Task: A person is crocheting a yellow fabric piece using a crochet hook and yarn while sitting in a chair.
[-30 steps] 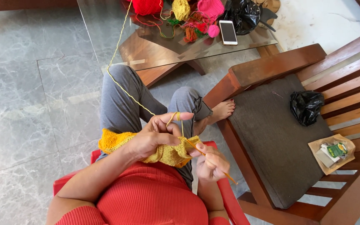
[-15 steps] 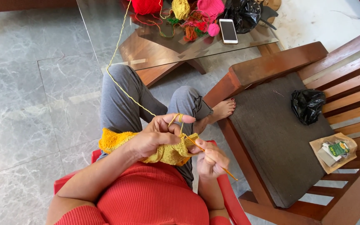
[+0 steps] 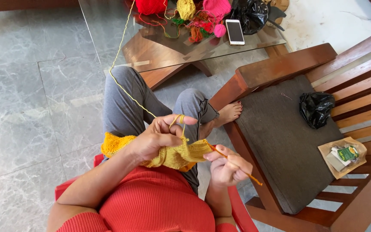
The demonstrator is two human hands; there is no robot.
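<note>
Holding the yellow knit piece point(image 3: 174, 155) over your lap, your left hand point(image 3: 157, 137) pinches it, yarn point(image 3: 125, 88) looped over one finger to stay tight, running off toward 12 o'clock. Your right hand point(image 3: 227, 166) fingers grip the crochet hook point(image 3: 232, 162), at 3 o'clock from the piece.
</note>
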